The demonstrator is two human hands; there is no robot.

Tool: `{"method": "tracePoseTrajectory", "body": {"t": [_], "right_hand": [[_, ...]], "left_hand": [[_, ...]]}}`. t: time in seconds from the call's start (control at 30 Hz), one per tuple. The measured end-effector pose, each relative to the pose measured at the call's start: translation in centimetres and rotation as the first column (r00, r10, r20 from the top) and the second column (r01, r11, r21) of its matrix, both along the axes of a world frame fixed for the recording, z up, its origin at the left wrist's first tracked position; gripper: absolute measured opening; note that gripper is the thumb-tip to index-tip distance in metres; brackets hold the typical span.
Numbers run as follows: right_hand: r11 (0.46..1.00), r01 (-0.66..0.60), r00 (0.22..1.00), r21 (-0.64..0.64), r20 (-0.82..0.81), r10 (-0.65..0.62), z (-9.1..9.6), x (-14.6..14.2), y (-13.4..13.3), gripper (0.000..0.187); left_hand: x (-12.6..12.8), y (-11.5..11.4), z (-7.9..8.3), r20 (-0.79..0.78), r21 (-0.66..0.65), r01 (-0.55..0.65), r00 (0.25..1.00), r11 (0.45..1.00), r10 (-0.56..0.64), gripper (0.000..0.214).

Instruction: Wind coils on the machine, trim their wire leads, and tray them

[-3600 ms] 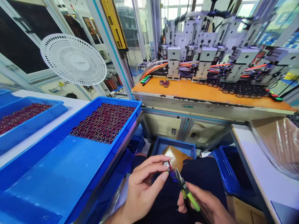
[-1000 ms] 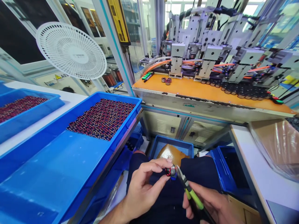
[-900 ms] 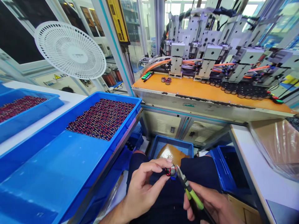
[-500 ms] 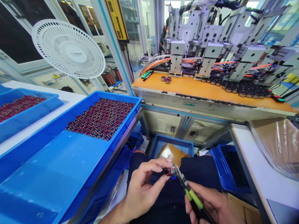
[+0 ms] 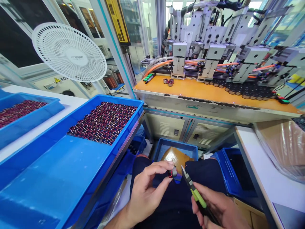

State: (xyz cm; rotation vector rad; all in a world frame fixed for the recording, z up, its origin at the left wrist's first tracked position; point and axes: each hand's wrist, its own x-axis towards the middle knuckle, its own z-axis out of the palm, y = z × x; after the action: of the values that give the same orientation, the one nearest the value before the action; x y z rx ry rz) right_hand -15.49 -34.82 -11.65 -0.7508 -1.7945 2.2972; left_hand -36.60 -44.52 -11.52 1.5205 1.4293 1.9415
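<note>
Between thumb and fingertips, my left hand (image 5: 149,187) pinches a small motor stator (image 5: 172,172), a grey ring with red windings, above my lap. My right hand (image 5: 214,203) is wrapped round the green and black handles of a pair of pliers (image 5: 199,197). The metal jaws point up and left and look closed. A small gap parts their tip from the stator. On the left, a long blue tray (image 5: 54,168) bears a dense layer of similar stators (image 5: 105,122) at its far end.
An orange bench (image 5: 190,90) with a row of machine heads (image 5: 213,51) stands ahead, with several black-topped parts (image 5: 250,90) on it. A blue bin (image 5: 195,149) with a brown sheet sits beyond my knees. A white fan (image 5: 71,52) stands at the left; a white table (image 5: 276,159) is at the right.
The pliers have drawn back to the right, away from the stator, and their jaws have come together. My left hand keeps hold of the stator in nearly the same place.
</note>
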Motion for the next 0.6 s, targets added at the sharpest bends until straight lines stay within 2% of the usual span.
{"method": "tracePoseTrajectory", "body": {"t": [0.1,0.2,0.3,0.47,0.6], "right_hand": [[0.995,0.037,0.999,0.094,-0.033,-0.034,-0.1,0.7,0.2,0.057],[0.995,0.049,0.997,0.085,-0.057,-0.044,-0.5,1.3,0.2,0.059],[0.997,0.062,0.995,0.051,-0.078,-0.058,-1.1,1.6,0.1,0.061],[0.994,0.108,0.992,-0.013,-0.069,-0.108,-1.3,1.9,-0.1,0.062],[0.997,0.069,0.996,-0.026,-0.062,-0.070,-1.2,1.8,0.2,0.062]], "left_hand": [[-0.3,0.0,-0.1,-0.161,-0.023,-0.068,0.985,0.997,0.063,0.056],[-0.4,-0.1,-0.1,-0.254,0.018,-0.117,0.960,0.993,0.118,0.054],[-0.4,0.1,0.0,-0.249,0.063,-0.124,0.959,0.990,0.136,0.051],[-0.3,0.4,0.1,-0.267,0.052,-0.145,0.952,0.988,0.154,0.051],[-0.2,0.3,0.1,-0.236,0.035,-0.139,0.961,0.990,0.143,0.050]]}}
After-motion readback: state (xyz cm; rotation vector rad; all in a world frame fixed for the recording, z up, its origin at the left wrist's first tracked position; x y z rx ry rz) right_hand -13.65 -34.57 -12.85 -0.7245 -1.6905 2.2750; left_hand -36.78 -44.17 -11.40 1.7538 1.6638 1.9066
